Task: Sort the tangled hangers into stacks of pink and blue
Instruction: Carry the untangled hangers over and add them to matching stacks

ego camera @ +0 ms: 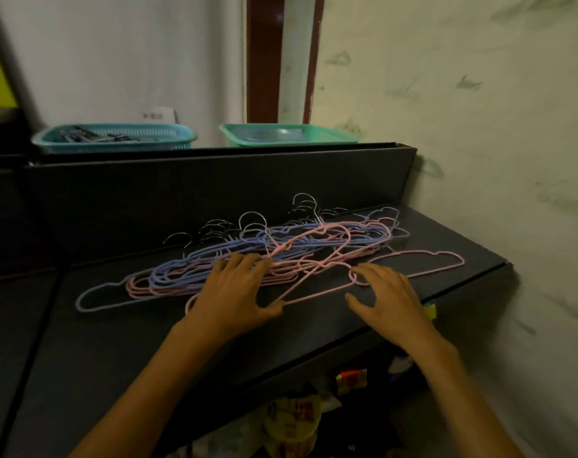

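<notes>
Pink and blue hangers (248, 256) tangled, left hand (234, 289) resting on them, right hand (385, 292) just beside, fingers spread

Single head-worn wide-angle view, facing forward and down.
Set close above a dark matte tabletop (116, 342), both forearms entering from the lower edge; pale marked wall (479, 110) at right, edges curved.

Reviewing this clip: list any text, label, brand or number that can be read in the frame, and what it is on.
No text can be read for certain.
White paper on the wall behind the blue basket: dark print, too small and blurred to read.
Yellow packet under the black shelf: red characters, blurred, unreadable.
Red and yellow wrapper beside it: print unreadable.
</notes>
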Demonstrator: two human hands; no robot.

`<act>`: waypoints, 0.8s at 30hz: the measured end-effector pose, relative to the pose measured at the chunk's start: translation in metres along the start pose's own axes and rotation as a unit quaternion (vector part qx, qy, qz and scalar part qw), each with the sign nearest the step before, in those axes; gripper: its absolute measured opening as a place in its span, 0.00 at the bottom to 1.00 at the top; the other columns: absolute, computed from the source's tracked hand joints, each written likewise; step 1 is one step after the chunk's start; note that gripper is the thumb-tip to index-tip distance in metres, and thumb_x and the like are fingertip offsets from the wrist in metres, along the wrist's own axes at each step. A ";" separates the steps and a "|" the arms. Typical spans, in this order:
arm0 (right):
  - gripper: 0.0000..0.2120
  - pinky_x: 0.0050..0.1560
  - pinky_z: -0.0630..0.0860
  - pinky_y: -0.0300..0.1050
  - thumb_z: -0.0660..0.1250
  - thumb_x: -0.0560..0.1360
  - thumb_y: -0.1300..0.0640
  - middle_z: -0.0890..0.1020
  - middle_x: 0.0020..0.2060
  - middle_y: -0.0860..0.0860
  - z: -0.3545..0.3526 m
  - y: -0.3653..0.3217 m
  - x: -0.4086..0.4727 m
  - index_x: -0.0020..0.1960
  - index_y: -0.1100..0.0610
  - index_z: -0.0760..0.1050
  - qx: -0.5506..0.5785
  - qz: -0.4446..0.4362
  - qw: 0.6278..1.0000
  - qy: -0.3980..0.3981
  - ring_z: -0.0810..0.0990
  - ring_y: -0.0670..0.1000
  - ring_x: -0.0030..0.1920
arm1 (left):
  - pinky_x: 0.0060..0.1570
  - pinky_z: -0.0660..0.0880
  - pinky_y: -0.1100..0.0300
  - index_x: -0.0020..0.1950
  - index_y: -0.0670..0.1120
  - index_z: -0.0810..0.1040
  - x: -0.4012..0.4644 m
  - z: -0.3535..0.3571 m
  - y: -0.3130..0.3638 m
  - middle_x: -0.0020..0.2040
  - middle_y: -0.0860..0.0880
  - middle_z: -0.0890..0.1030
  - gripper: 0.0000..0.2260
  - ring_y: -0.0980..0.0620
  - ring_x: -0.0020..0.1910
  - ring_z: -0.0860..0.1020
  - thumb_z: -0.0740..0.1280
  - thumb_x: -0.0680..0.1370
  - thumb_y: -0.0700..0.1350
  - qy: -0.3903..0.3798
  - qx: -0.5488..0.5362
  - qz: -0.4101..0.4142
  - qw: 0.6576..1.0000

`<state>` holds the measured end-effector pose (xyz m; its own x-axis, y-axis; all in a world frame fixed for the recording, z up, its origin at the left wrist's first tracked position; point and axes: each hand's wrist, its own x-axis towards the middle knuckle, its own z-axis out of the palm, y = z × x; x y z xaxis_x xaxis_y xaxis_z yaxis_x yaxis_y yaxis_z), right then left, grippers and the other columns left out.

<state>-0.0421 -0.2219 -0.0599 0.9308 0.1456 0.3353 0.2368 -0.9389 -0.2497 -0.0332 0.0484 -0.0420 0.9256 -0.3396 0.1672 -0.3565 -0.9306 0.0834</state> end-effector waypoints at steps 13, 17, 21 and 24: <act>0.27 0.70 0.60 0.47 0.66 0.74 0.44 0.70 0.68 0.48 0.001 0.059 0.061 0.70 0.49 0.66 0.081 -0.122 0.989 -0.031 0.65 0.48 0.69 | 0.73 0.46 0.49 0.77 0.54 0.46 0.005 0.017 0.051 0.77 0.49 0.50 0.43 0.48 0.75 0.50 0.60 0.70 0.71 0.009 0.022 -0.158 0.987; 0.26 0.70 0.58 0.46 0.66 0.74 0.46 0.69 0.68 0.49 0.006 0.059 0.074 0.70 0.50 0.66 0.094 -0.146 0.985 -0.024 0.64 0.49 0.70 | 0.73 0.47 0.48 0.77 0.55 0.47 0.011 0.023 0.055 0.77 0.49 0.51 0.43 0.47 0.75 0.51 0.59 0.69 0.73 0.018 0.037 -0.180 0.983; 0.26 0.70 0.58 0.47 0.67 0.74 0.47 0.70 0.68 0.49 0.012 0.057 0.087 0.70 0.50 0.66 0.113 -0.162 0.980 -0.022 0.64 0.48 0.69 | 0.72 0.47 0.47 0.77 0.57 0.46 0.014 0.023 0.052 0.76 0.49 0.51 0.43 0.47 0.74 0.50 0.60 0.69 0.73 0.006 0.037 -0.187 0.982; 0.27 0.71 0.58 0.49 0.67 0.74 0.47 0.70 0.68 0.49 0.016 0.056 0.094 0.70 0.50 0.66 0.116 -0.164 0.979 -0.019 0.65 0.49 0.69 | 0.72 0.49 0.47 0.76 0.57 0.47 0.015 0.020 0.048 0.75 0.50 0.52 0.43 0.47 0.73 0.52 0.62 0.69 0.71 0.000 0.026 -0.178 0.984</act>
<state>0.0628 -0.2559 -0.0570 0.8029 0.4425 0.3996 0.5773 -0.7444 -0.3356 -0.0344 -0.0044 -0.0554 0.9906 0.0095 0.1366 -0.0024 -0.9963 0.0864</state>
